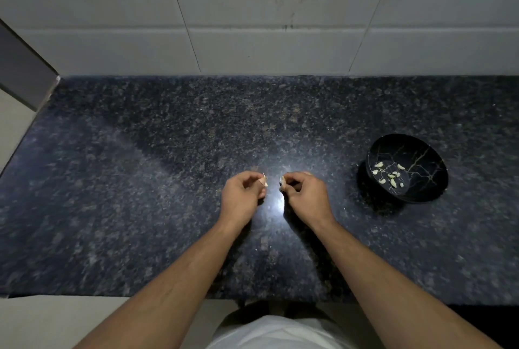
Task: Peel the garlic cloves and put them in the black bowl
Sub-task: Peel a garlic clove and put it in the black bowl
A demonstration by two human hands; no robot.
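**Both hands pinching garlic pieces mid-counter**

Both forearms reached in over the near edge of the counter (140,180). Left hand (243,194) had fingers curled, pinching a small garlic piece (264,182) at the fingertips. Right hand (304,194) was curled the same way, pinching a garlic clove (283,182). The two hands were close but apart, over the counter's middle. Skin or clove in the left: couldn't tell. Black bowl (421,191) sat toward the right edge, tilted, with peeled cloves (391,175) inside. Tiled wall (252,25) ran along the far edge.
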